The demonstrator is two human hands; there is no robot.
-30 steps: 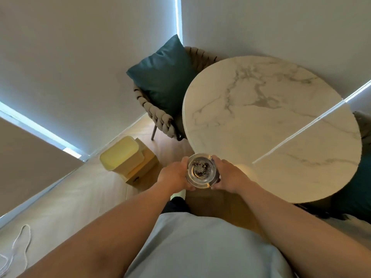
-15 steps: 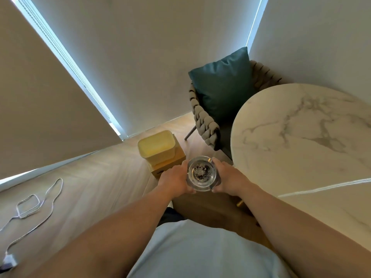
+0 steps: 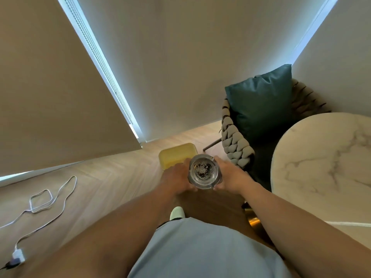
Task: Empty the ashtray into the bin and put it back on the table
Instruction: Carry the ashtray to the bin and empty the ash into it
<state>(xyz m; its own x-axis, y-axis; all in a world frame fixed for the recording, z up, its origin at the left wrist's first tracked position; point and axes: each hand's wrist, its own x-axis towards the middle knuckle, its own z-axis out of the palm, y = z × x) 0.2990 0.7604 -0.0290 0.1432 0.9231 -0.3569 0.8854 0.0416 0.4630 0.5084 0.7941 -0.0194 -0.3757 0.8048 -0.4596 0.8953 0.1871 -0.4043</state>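
A round glass ashtray (image 3: pixel 204 171) with dark ash in its middle is held level in front of me. My left hand (image 3: pixel 176 177) grips its left side and my right hand (image 3: pixel 229 175) grips its right side. Just beyond it, on the wooden floor, stands a yellow bin (image 3: pixel 174 154); my left hand and the ashtray cover its near edge. The round white marble table (image 3: pixel 321 167) lies to the right, apart from the ashtray.
A woven chair (image 3: pixel 236 147) with a teal cushion (image 3: pixel 263 101) stands between the bin and the table. A white cable (image 3: pixel 50 199) with a plug lies on the floor at the left. Blinds hang along the walls behind.
My view has swung left and I have moved away from the table. The ashtray, still held in both hands, now sits over the near edge of the yellow bin.
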